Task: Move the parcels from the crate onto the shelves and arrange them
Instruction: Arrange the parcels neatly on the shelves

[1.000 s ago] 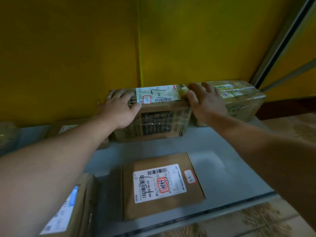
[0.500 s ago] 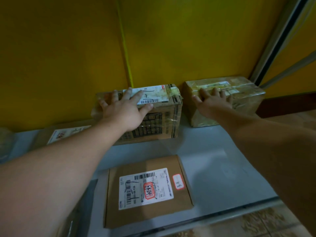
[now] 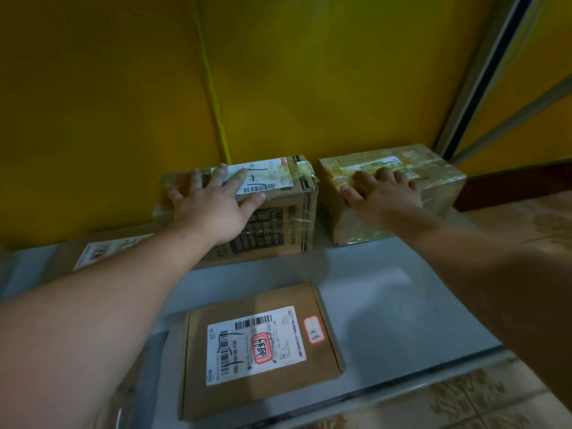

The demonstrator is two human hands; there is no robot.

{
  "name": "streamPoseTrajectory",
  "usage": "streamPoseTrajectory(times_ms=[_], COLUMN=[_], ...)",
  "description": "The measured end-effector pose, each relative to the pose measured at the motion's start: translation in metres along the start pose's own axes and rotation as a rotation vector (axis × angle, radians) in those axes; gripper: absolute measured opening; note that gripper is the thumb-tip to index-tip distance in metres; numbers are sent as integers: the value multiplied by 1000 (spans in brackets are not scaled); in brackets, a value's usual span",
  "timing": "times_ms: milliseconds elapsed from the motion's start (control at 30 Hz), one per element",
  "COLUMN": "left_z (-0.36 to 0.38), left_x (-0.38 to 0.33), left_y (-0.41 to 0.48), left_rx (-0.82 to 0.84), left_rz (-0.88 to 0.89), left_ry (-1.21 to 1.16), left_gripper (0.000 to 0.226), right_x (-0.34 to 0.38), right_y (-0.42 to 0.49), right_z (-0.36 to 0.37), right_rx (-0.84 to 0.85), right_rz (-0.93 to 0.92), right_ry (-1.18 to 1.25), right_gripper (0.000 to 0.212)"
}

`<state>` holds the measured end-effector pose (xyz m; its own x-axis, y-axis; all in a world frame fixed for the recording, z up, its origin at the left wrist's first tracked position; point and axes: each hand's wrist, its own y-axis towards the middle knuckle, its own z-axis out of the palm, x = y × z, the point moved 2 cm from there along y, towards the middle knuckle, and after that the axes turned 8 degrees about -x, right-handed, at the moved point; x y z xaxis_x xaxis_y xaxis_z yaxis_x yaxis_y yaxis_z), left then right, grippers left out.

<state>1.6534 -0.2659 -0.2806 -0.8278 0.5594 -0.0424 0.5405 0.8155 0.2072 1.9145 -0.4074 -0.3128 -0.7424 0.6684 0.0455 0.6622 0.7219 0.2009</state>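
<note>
A brown cardboard box with a white label stands at the back of the grey shelf, against the yellow wall. My left hand lies flat on its top with fingers spread. Just right of it, a narrow gap apart, sits a tape-wrapped box; my right hand rests on its top and front edge, fingers bent over it. A flat cardboard parcel with a white label and red stamp lies near the shelf's front edge. Another flat parcel lies at the back left, partly behind my left arm.
The yellow wall closes the back of the shelf. A metal upright rises at the right end. Patterned floor tiles show below the shelf's front edge. The crate is out of view.
My right hand left the middle box and settled on the tape-wrapped box to its right. The left hand slid further onto the middle box's top, and a gap appeared between the boxes.
</note>
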Motion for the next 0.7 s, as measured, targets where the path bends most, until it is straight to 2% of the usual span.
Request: streamPoseTrajectory(times_ms=[133,500,700], left_z=[0,-1,-6], left_x=[1,0,-1], left_y=[0,1,-2], left_rx=[5,10,27], left_rz=[-1,-4,-2], left_ry=[-6,-10,0], left_gripper=[89,89,88], right_x=[-9,-14,-12], right_y=[5,-4,2], right_z=[9,8,9], right_rx=[38,-14,44], right_rz=[74,85,103], right_ry=[83,95,127], right_gripper=[78,75,77])
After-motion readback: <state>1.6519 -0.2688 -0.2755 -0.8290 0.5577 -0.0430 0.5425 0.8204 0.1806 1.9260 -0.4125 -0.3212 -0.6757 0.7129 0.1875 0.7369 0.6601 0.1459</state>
